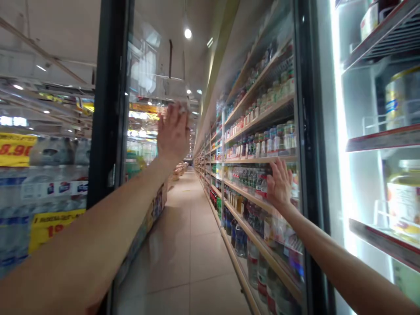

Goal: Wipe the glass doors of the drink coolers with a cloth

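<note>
A glass cooler door (183,245) with a dark frame stands swung open in front of me. My left hand (173,133) is raised against the upper middle of the pane, palm away from me and fingers up and flat. It is slightly blurred, and a small pale patch by its fingertips cannot be made out. Lower down, near the pane's right side, my right hand (279,183) rests with fingers stretched and apart, seemingly touching the glass. Neither hand visibly grips anything. Bottled drinks on shelves show in the glass behind my right hand.
To the right is the lit cooler, with a shelf edge (387,138) and a jar-like container (405,199). Packs of bottled water (62,188) with yellow price signs (54,225) stand at left. A tiled aisle shows in the pane.
</note>
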`<state>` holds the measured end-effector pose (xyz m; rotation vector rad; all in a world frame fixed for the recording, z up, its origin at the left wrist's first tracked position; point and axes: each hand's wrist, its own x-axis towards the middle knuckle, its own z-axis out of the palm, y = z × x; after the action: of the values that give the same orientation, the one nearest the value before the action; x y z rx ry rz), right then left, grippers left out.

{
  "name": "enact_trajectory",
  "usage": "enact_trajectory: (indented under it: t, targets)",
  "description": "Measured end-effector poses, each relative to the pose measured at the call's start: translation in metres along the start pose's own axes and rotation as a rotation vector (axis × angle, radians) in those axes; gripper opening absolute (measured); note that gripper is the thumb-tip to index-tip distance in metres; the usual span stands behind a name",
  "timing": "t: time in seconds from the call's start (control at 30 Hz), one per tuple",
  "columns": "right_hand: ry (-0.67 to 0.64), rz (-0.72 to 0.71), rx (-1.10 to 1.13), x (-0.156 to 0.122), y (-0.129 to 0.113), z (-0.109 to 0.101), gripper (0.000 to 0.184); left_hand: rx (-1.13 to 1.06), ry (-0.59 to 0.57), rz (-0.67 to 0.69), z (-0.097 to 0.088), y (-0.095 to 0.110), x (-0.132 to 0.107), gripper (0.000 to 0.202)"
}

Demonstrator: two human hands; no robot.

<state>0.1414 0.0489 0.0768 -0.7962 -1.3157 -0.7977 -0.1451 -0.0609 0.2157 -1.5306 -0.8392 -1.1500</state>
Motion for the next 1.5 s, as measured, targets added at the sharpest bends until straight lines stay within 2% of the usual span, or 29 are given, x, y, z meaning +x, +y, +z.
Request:
enact_trajectory:
  t: [0.03,0.07,0.2,0.23,0.27,0.3,0.37,0.4,0.43,0.47,0.57,0.6,0.63,0.67,0.77,0.8,0.87,0.93,0.97,1.0,1.03,1.13,1.17,1.2,1.3,1.33,1.37,1.4,1.5]
  targets:
    - [-0.001,0.007,-0.009,0.002,-0.003,0.0,0.05,0.021,0.054,-0.07,0.0,-0.002,0.001,0.047]
    - [-0.005,0.008,-0.015,0.004,-0.007,0.001,0.05,0.033,0.04,-0.067,0.001,0.0,-0.001,0.046]
    - [-0.057,-0.011,-0.033,0.017,-0.03,0.005,0.053,0.023,-0.348,0.349,0.008,0.026,-0.017,0.041]
    - [-0.072,-0.008,-0.044,0.019,-0.034,0.006,0.054,0.027,-0.384,0.378,0.007,0.028,-0.016,0.041]
    - [-0.08,0.0,-0.057,0.021,-0.037,0.007,0.054,0.04,-0.374,0.342,0.004,0.026,-0.012,0.041]
    - [-0.084,0.009,-0.068,0.021,-0.039,0.008,0.054,0.054,-0.32,0.244,0.001,0.022,-0.005,0.043]
    - [-0.09,0.016,-0.073,0.021,-0.04,0.009,0.053,0.101,-0.165,-0.053,-0.001,0.014,0.007,0.049]
    - [-0.09,0.018,-0.071,0.02,-0.039,0.009,0.052,0.106,-0.129,-0.139,0.0,0.013,0.01,0.05]
    - [-0.09,0.02,-0.066,0.02,-0.039,0.009,0.052,0.098,-0.142,-0.144,0.004,0.016,0.009,0.048]
    - [-0.089,0.021,-0.059,0.019,-0.038,0.009,0.051,0.071,-0.201,-0.062,0.008,0.022,0.005,0.046]
    - [-0.075,0.027,-0.033,0.018,-0.036,0.008,0.05,-0.042,-0.443,0.389,0.018,0.043,-0.014,0.04]
    - [-0.066,0.024,-0.026,0.017,-0.036,0.008,0.05,-0.052,-0.471,0.467,0.019,0.045,-0.018,0.04]
    - [-0.057,0.021,-0.02,0.017,-0.036,0.008,0.05,-0.04,-0.451,0.466,0.018,0.044,-0.018,0.04]
    - [-0.049,0.017,-0.017,0.016,-0.036,0.008,0.05,-0.01,-0.388,0.392,0.016,0.039,-0.016,0.04]
    - [-0.031,0.01,-0.012,0.015,-0.037,0.009,0.05,0.097,-0.143,0.028,0.009,0.025,-0.007,0.045]
    - [-0.026,0.009,-0.011,0.015,-0.037,0.009,0.05,0.112,-0.11,-0.021,0.008,0.024,-0.008,0.045]
    - [-0.016,0.006,-0.008,0.014,-0.038,0.009,0.05,0.096,-0.173,0.093,0.011,0.03,-0.018,0.043]
    - [-0.006,0.002,-0.009,0.013,-0.038,0.009,0.05,0.045,-0.341,0.413,0.014,0.037,-0.032,0.042]
    - [-0.002,-0.002,-0.01,0.013,-0.038,0.009,0.05,0.042,-0.381,0.498,0.015,0.038,-0.036,0.042]
    - [0.004,-0.007,-0.014,0.013,-0.038,0.01,0.05,0.052,-0.389,0.523,0.014,0.036,-0.039,0.043]
    - [0.012,-0.013,-0.02,0.013,-0.038,0.01,0.05,0.078,-0.346,0.458,0.012,0.033,-0.039,0.043]
    - [0.024,-0.021,-0.036,0.012,-0.038,0.011,0.05,0.166,-0.123,0.078,0.003,0.024,-0.036,0.043]
    - [0.026,-0.021,-0.039,0.012,-0.038,0.011,0.05,0.177,-0.105,0.037,0.001,0.024,-0.039,0.042]
    - [0.026,-0.02,-0.039,0.012,-0.038,0.011,0.05,0.176,-0.134,0.079,0.0,0.026,-0.043,0.041]
    - [0.017,-0.017,-0.028,0.012,-0.039,0.01,0.049,0.136,-0.336,0.439,-0.002,0.029,-0.063,0.04]
    - [0.015,-0.019,-0.025,0.012,-0.039,0.01,0.049,0.13,-0.366,0.501,-0.005,0.026,-0.067,0.04]
    - [0.012,-0.02,-0.023,0.012,-0.039,0.009,0.049,0.137,-0.344,0.476,-0.01,0.019,-0.07,0.041]
    - [0.01,-0.018,-0.022,0.012,-0.039,0.009,0.049,0.157,-0.28,0.377,-0.016,0.011,-0.071,0.041]
    - [0.012,-0.009,-0.025,0.012,-0.039,0.01,0.049,0.234,-0.013,-0.033,-0.033,-0.015,-0.073,0.045]
